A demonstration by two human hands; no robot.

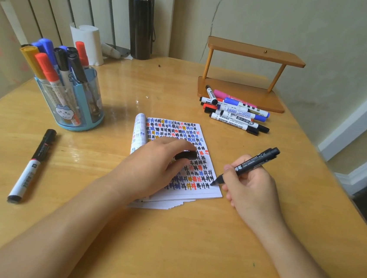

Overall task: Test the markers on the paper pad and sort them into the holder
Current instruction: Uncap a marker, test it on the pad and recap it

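The right grip [250, 186] is clamped round an uncapped black marker [250, 165] whose tip touches the lower right edge of the paper pad [174, 129]. Just to its left, the left grip [152, 165] rests on the page and pinches the cap [186, 155], so I judge a test stroke is in hand on a sheet nearly filled with marks. Left of that grip a lone marker [31, 166] lies on the tabletop [167, 239]; farther left the holder [77, 127] stands crowded with sorted markers [50, 63], while beyond the right grip a pile of markers [237, 114] waits by the wooden stand [255, 51], leaving perhaps half undone.
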